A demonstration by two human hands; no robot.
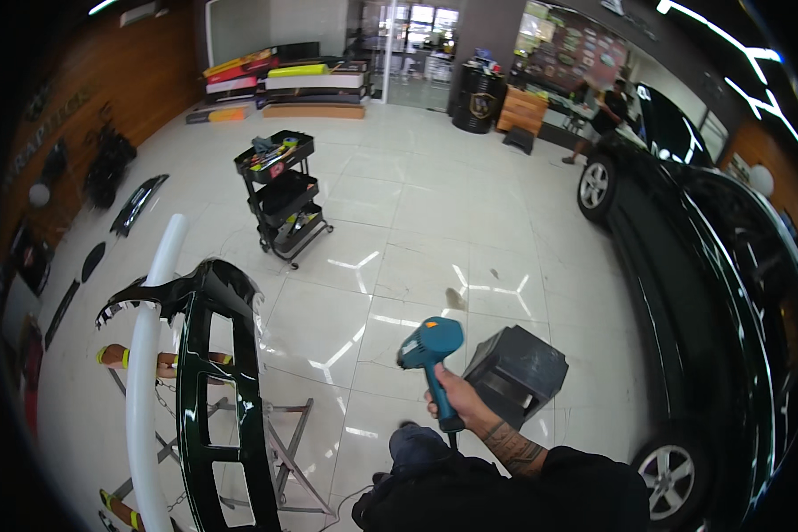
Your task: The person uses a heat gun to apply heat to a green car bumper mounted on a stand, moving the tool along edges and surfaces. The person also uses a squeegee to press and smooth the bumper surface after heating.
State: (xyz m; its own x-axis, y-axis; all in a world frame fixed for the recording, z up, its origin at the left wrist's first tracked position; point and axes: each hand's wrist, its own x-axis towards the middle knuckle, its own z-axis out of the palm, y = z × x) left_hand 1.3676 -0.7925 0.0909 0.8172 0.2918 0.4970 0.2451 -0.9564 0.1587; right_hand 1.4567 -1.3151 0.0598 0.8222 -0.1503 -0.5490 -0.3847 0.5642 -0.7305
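My right hand [459, 399] is wrapped round the handle of a teal heat gun [441, 337]. The gun is held upright in front of my body, its dark nozzle facing left. To its left, a glossy dark bumper [191, 390] with rectangular openings rests on a folding metal stand [294, 465]. A long white roll or tube [144, 399] lies along the bumper's left side. Just right of my hand, a dark grey plastic step stool or box [545, 355] sits on the floor. My left hand does not show.
A black three-tier trolley [279, 202] with tools stands ahead. A dark green car [652, 257] fills the right side, and a person [607, 115] is beyond its front. A thin cord [350, 498] trails over the tiles. Stacked long boxes [315, 96] lie at the back.
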